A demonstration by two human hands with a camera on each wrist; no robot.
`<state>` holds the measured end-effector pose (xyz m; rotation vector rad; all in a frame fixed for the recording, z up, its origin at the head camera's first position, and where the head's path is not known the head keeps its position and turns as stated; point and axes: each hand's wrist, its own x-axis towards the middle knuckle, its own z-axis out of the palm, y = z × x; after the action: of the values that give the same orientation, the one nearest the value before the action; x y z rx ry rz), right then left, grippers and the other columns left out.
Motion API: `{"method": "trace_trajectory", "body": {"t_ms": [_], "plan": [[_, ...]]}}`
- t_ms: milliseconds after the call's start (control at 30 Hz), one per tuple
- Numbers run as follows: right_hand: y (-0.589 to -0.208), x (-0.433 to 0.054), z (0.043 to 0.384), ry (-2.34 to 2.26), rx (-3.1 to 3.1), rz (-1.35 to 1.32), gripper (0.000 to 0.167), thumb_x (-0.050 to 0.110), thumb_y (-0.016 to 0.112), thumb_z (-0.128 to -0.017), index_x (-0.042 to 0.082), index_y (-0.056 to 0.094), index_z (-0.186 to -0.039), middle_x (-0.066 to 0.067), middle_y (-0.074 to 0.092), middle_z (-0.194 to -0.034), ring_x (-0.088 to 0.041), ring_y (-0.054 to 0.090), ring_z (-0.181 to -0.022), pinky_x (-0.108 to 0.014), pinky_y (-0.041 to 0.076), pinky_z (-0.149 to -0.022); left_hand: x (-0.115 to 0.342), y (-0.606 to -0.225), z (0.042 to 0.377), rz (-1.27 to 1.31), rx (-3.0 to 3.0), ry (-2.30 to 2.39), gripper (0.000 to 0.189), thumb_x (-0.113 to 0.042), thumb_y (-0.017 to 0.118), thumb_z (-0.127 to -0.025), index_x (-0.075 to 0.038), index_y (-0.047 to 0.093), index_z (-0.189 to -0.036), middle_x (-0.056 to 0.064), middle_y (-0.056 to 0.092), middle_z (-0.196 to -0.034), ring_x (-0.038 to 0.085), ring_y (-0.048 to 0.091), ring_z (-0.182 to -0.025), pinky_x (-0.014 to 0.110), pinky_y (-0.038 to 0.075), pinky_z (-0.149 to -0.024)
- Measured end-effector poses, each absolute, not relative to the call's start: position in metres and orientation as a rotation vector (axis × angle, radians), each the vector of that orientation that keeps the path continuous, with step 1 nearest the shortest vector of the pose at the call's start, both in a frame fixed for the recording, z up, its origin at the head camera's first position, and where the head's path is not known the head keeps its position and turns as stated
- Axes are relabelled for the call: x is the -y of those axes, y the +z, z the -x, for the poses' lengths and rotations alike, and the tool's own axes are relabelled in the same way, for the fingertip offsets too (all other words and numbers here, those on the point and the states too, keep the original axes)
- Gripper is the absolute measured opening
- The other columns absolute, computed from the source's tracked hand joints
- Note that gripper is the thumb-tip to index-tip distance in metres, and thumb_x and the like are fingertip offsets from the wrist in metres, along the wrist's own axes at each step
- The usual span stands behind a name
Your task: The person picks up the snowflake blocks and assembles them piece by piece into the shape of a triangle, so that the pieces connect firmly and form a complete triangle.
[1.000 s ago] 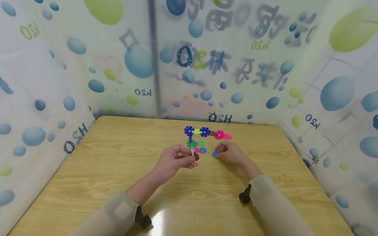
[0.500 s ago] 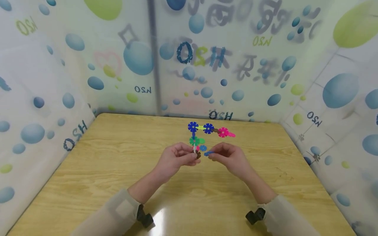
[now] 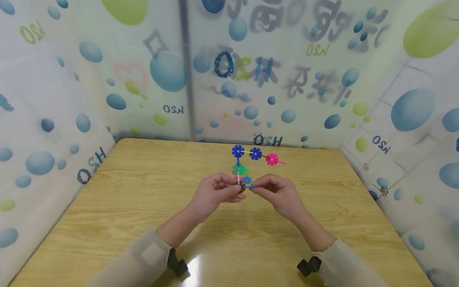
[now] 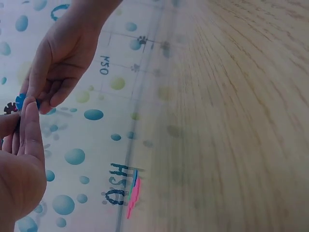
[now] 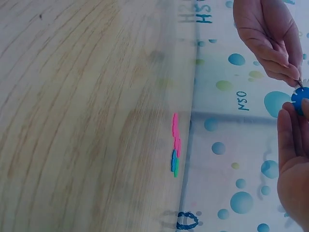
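My left hand [image 3: 218, 193] holds a brown notched snowflake disc [image 3: 242, 187] at the near end of a chain of such discs. From there the chain runs through a white disc [image 3: 238, 177] seen edge-on, a green disc [image 3: 238, 169] and a dark blue disc [image 3: 238, 151], then turns right to another dark blue disc [image 3: 255, 154] and a pink disc [image 3: 271, 159]. Between thumb and fingers, my right hand [image 3: 281, 195] pinches a blue disc [image 5: 300, 99], edge-on against the brown disc's right side. Whether their slots interlock cannot be made out.
Loose discs lie on the wooden table [image 3: 143, 183] behind the hands: a blue one [image 3: 246, 180], a light green one [image 3: 246, 171] and pink pieces [image 5: 176, 135]. Patterned sheet walls [image 3: 150, 119] stand along the table's back and sides.
My right hand has brought the blue disc leftward to the brown disc and turned it edge-on. The held chain has shifted slightly right and rotated, its linking discs now showing thin edges.
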<state>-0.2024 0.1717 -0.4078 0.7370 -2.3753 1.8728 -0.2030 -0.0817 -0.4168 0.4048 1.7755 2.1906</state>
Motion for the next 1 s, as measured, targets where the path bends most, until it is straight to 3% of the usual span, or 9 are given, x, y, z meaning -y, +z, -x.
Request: {"method": "trace_trajectory", "body": {"t_ms": [67,167,400,733,867,1000], "plan": [[-0.409,-0.171,0.202,1.868,2.366,-0.733,0.010,0.003,0.076,-0.102,0.002,0.080,-0.111,0.008,0.080,-0.106,-0.013,0.077,-0.094,-0.031,0.066,-0.084,0.081,-0.416,0.203,-0.409,-1.773,2.189,0.017,-0.007,0.071,-0.107,0.001,0.066,-0.121,0.030,0.075,-0.123,0.020,0.084,-0.100,0.040,0.067,-0.092],[-0.410,-0.170,0.202,1.823,2.317,-0.770,0.010,0.000,0.076,-0.101,0.002,0.080,-0.109,0.006,0.080,-0.104,-0.010,0.076,-0.094,-0.029,0.065,-0.083,0.080,-0.415,0.202,-0.415,-1.766,2.193,0.015,-0.006,0.070,-0.107,0.000,0.065,-0.120,0.027,0.078,-0.120,0.020,0.084,-0.098,0.039,0.067,-0.091],[-0.415,-0.166,0.199,1.612,2.150,-0.902,0.017,-0.012,0.075,-0.096,0.002,0.084,-0.102,-0.007,0.079,-0.094,-0.003,0.073,-0.093,-0.022,0.063,-0.083,0.078,-0.417,0.202,-0.430,-1.727,2.215,0.012,-0.001,0.069,-0.107,0.002,0.065,-0.118,0.007,0.083,-0.106,0.018,0.084,-0.095,0.038,0.067,-0.089],[-0.418,-0.162,0.200,1.491,2.067,-0.962,0.022,-0.016,0.078,-0.091,0.005,0.085,-0.097,-0.012,0.080,-0.090,-0.004,0.075,-0.089,-0.020,0.062,-0.078,0.077,-0.417,0.203,-0.477,-1.761,2.202,0.011,0.000,0.067,-0.107,0.006,0.063,-0.115,0.008,0.083,-0.104,0.017,0.084,-0.093,0.036,0.067,-0.088],[-0.419,-0.162,0.201,1.486,2.072,-0.959,0.023,-0.016,0.078,-0.091,0.005,0.085,-0.098,-0.011,0.080,-0.092,-0.005,0.074,-0.091,-0.021,0.063,-0.081,0.077,-0.416,0.203,-0.477,-1.760,2.209,0.011,-0.001,0.067,-0.108,0.005,0.063,-0.117,0.006,0.083,-0.105,0.017,0.084,-0.094,0.037,0.067,-0.089],[-0.420,-0.162,0.203,1.482,2.108,-0.967,0.019,-0.010,0.078,-0.095,0.007,0.084,-0.103,-0.010,0.080,-0.099,-0.013,0.075,-0.096,-0.023,0.064,-0.087,0.077,-0.416,0.203,-0.483,-1.753,2.229,0.011,-0.001,0.067,-0.108,0.003,0.064,-0.117,0.008,0.081,-0.108,0.018,0.083,-0.096,0.038,0.067,-0.091]]}}
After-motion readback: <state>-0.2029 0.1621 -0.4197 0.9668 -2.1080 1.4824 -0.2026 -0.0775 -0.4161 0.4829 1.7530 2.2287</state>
